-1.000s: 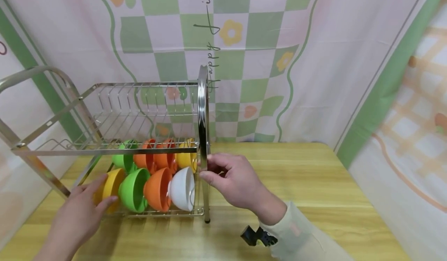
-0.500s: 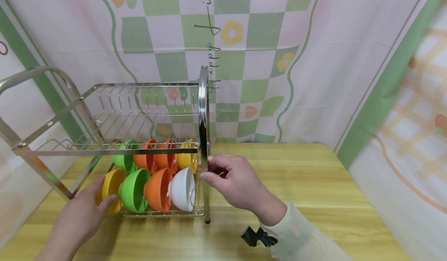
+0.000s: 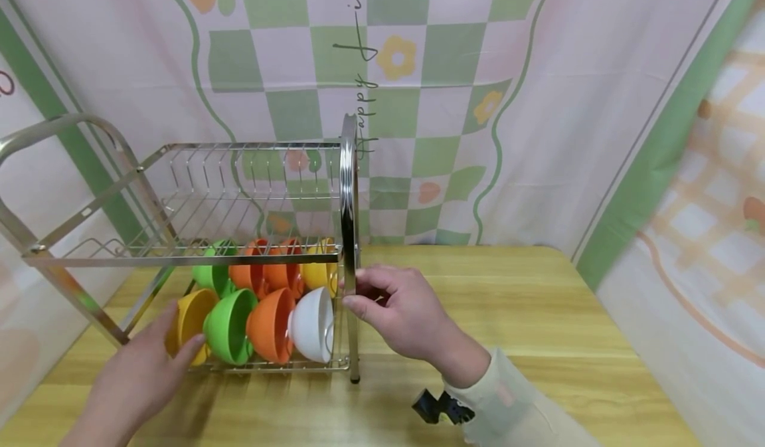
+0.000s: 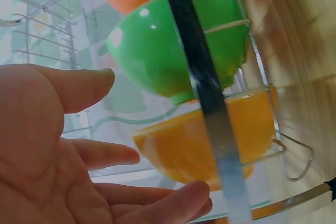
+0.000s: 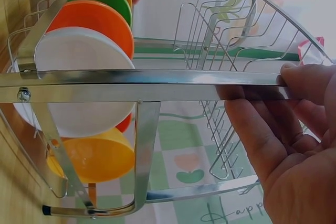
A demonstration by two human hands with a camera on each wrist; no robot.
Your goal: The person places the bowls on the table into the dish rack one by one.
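A metal two-tier dish rack [image 3: 179,260] holds two rows of bowls on its lower tier. At the front row's left end, my left hand [image 3: 134,370] is beside a yellow bowl [image 3: 192,321]. In the left wrist view its thumb stands apart from the bowl and its fingers are loosely extended, some fingertips close to the bowl's underside; contact cannot be made out. To the right stand a green bowl [image 3: 229,327], an orange bowl [image 3: 270,325] and a white bowl [image 3: 312,324], tipped on their sides. My right hand [image 3: 406,311] pinches the rack's right upright [image 5: 252,80] between thumb and fingers.
Behind the front row are a green bowl [image 3: 210,275], two orange bowls [image 3: 245,275] and a yellow bowl [image 3: 319,271]. The wooden table [image 3: 508,314] extends right of the rack. A patterned curtain [image 3: 454,135] hangs behind.
My left hand has shifted slightly, its fingers drawing back from the front yellow bowl. That bowl leaned left, then came back a little to the right. My right hand stays on the rack.
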